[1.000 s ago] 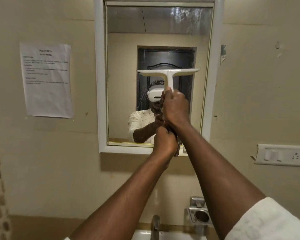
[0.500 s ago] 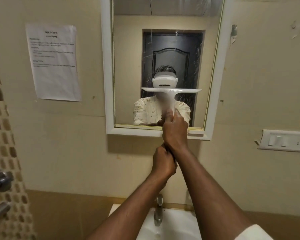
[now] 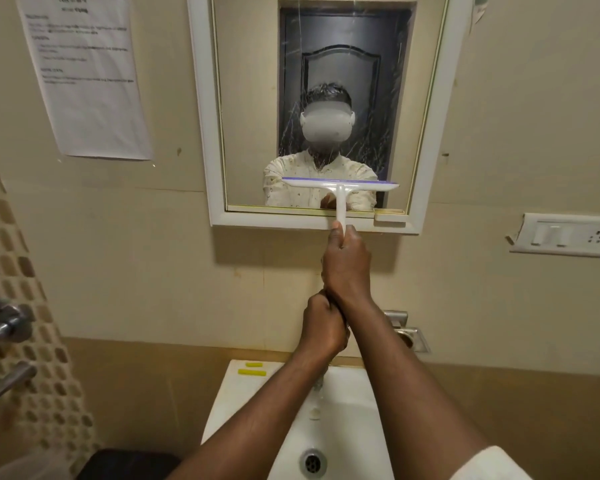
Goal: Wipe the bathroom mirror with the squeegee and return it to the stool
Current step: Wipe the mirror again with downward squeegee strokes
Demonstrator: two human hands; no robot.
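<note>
A white squeegee (image 3: 340, 187) with a purple-edged blade lies flat across the lower part of the white-framed mirror (image 3: 201, 109), just above the bottom frame. My right hand (image 3: 347, 265) is closed around its handle below the frame. My left hand (image 3: 324, 327) grips my right wrist from beneath. Water streaks remain on the glass above the blade. A dark seat-like shape (image 3: 129, 464) at the bottom left may be the stool; only part shows.
A white washbasin (image 3: 243, 403) with a tap and drain sits directly below my arms. A paper notice (image 3: 87, 77) hangs left of the mirror, a switch plate (image 3: 565, 235) to the right. Chrome fittings (image 3: 0, 322) jut from the tiled left wall. A metal holder (image 3: 411, 336) is behind my right forearm.
The squeegee has been drawn down the glass from mid-height to near the bottom frame, both hands dropping with it. The view has tilted down, bringing the basin into sight.
</note>
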